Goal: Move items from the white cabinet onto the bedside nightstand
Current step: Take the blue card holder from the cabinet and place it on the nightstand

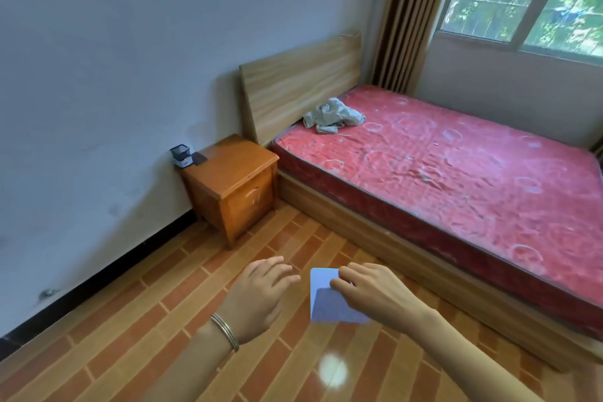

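**Walk it over, set it down flat**

On the far left, the mesh pen holder (pixel 180 156) and a dark flat object (pixel 199 158) just beside it sit at the back corner of the nightstand (pixel 235 170), against the wall. The front of its top is bare wood, so aim there. Your left hand (pixel 257 294) holds nothing, its fingers loosely straight and close together, near the pale blue card (pixel 329 303). The card is in the air over the floor tiles, pinched near its upper right corner by your right hand (pixel 375 297), fingers curled over it. Hold the pinch firm, step in close, and lay the card flat, well in from the edge. The bed (pixel 456 173) lies to the right; steer clear of its frame.
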Demonstrator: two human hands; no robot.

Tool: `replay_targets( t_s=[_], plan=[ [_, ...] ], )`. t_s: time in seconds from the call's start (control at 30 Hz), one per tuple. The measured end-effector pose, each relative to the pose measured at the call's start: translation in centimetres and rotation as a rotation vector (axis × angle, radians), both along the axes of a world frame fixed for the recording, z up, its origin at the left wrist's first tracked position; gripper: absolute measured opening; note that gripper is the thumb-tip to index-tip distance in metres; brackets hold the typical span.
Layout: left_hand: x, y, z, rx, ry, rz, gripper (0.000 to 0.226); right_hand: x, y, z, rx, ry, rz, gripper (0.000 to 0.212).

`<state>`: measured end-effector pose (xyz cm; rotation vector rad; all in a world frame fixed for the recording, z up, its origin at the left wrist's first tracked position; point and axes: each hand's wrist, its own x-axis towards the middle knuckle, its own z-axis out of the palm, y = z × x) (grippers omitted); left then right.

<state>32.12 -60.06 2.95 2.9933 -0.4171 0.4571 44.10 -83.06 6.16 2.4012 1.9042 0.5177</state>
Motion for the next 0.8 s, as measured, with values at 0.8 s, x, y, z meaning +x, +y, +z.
replay_targets(
  t_s=[0.8],
  plan=[
    [29.3, 17.3, -2.4, -0.077, 0.113, 0.687, 0.045, 39.0, 25.4, -1.6, -0.018, 0.052, 0.363, 0.035]
  ],
)
